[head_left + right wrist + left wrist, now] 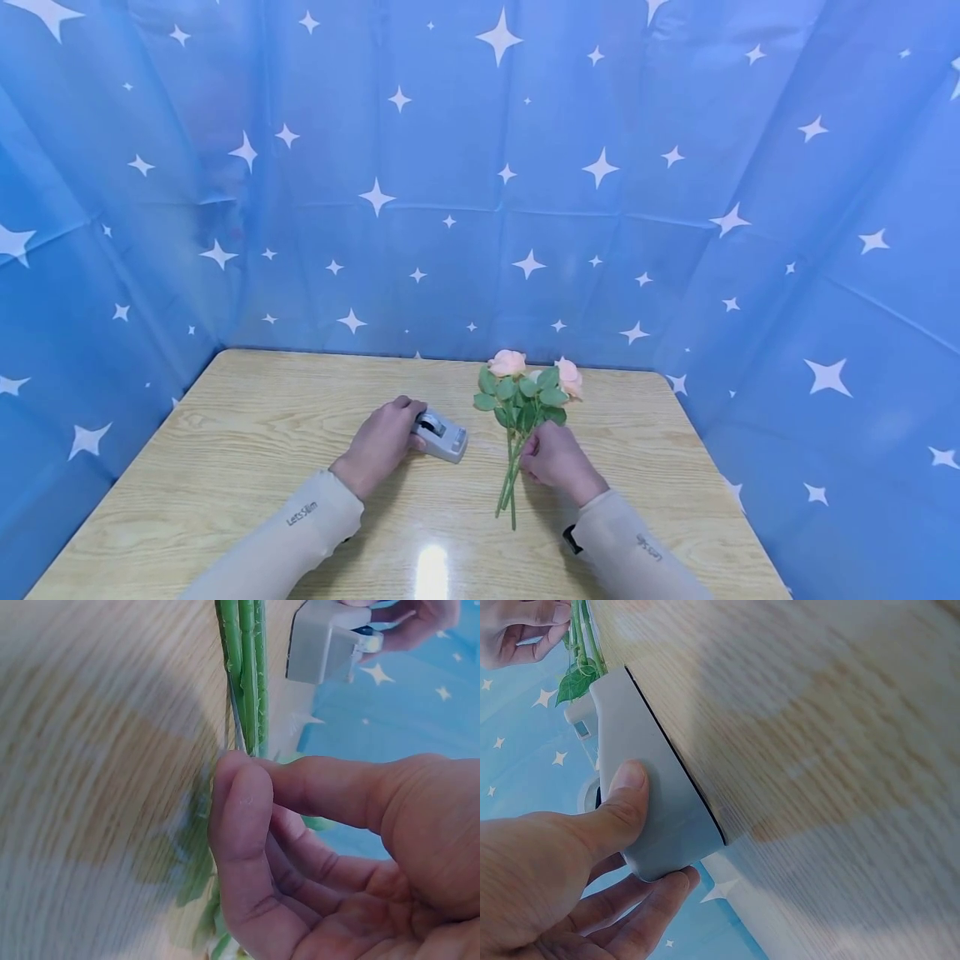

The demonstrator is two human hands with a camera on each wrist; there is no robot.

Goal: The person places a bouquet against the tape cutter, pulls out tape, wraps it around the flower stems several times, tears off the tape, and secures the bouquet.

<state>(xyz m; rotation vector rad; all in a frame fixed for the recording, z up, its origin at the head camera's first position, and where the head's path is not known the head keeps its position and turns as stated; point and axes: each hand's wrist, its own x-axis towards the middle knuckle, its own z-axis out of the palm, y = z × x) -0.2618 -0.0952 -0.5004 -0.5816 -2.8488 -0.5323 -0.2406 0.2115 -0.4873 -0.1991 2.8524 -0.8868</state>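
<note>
My left hand (382, 442) grips a grey tape dispenser (444, 437) near the middle of the table. In the left wrist view its thumb presses the dispenser's side (656, 772), with the other fingers around the end. To the right lie pink roses (507, 363) with green leaves and crossed stems (510, 483). My right hand (558, 458) is beside the stems, just below the leaves. In the right wrist view its thumb and index finger pinch a thin clear strip (238, 724), apparently tape, against the green stems (247, 667). The fingers hide part of the stems.
The wood-grain table (247, 467) reflects a bright light near its front edge. Blue curtain (450, 150) with white stars surrounds the table at the back and on both sides. A dark band (572, 538) shows at the right cuff.
</note>
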